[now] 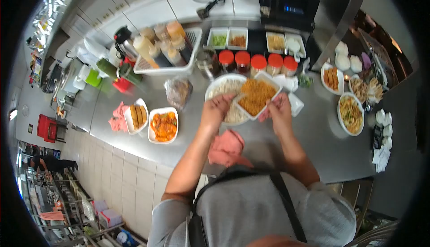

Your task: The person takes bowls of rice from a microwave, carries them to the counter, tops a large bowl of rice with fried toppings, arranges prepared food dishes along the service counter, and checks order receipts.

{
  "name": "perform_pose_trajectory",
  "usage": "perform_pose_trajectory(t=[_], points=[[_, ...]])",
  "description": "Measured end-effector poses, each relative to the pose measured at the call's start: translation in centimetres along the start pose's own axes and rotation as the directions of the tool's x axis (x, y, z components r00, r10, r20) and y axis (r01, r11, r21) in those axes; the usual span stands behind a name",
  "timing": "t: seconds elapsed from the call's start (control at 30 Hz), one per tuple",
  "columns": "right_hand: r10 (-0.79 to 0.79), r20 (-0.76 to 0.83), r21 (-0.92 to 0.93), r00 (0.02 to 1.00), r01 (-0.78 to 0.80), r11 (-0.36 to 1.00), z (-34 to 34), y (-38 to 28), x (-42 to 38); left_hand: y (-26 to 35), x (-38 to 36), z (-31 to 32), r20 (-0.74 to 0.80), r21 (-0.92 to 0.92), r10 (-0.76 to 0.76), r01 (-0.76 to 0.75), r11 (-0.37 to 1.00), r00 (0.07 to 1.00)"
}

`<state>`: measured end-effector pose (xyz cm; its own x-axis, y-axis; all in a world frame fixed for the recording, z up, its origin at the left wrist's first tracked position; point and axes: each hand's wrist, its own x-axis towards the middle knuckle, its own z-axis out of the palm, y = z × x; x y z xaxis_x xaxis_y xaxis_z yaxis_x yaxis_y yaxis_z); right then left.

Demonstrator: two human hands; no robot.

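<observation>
Hands: left (216, 108), right (280, 110), fingers grasping one square dish (256, 95) | round bowl (226, 88): one | red-lidded jars (258, 62): seemingly five

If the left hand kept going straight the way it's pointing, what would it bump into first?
Probably the round white bowl of noodles: the left hand points up the counter, beside the square dish both hands hold. Depth is hard to judge.

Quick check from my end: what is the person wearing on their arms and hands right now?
Both hands, left hand and right hand, are bare, with no gloves. The forearms are bare too. Short grey sleeves end near the elbows, and dark straps cross the grey shirt.
</observation>
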<state>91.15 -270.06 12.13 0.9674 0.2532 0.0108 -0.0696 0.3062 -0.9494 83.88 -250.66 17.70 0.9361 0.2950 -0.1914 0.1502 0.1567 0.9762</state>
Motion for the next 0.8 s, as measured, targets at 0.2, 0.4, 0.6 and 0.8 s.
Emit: perform_pose_trajectory(t=[0.2, 0.4, 0.6, 0.8], points=[[0.029, -0.048, 0.014, 0.998, -0.028, 1.0, -2.0, -1.0, -1.0, 0.4, 0.5, -2.6, -0.055, -0.016, -0.003, 0.002, 1.0, 0.998], [0.007, -0.086, -0.002, 0.996, -0.008, 1.0, -3.8, -1.0, -1.8, -1.3, 1.0, -4.1, -0.133, 0.116, 0.028, -0.013, 0.993, 0.991], [0.02, -0.105, -0.021, 0.994, -0.023, 1.0, -3.9, -0.9, -1.6, -4.7, 1.2, -5.1, -0.156, 0.469, 0.299, -0.196, 0.861, 0.941], [0.062, -0.057, -0.024, 0.996, -0.063, 0.998, -3.2, -0.6, -1.3, -4.4, 0.6, -4.7, 0.078, 0.936, 0.705, -0.294, 0.191, 0.705]])
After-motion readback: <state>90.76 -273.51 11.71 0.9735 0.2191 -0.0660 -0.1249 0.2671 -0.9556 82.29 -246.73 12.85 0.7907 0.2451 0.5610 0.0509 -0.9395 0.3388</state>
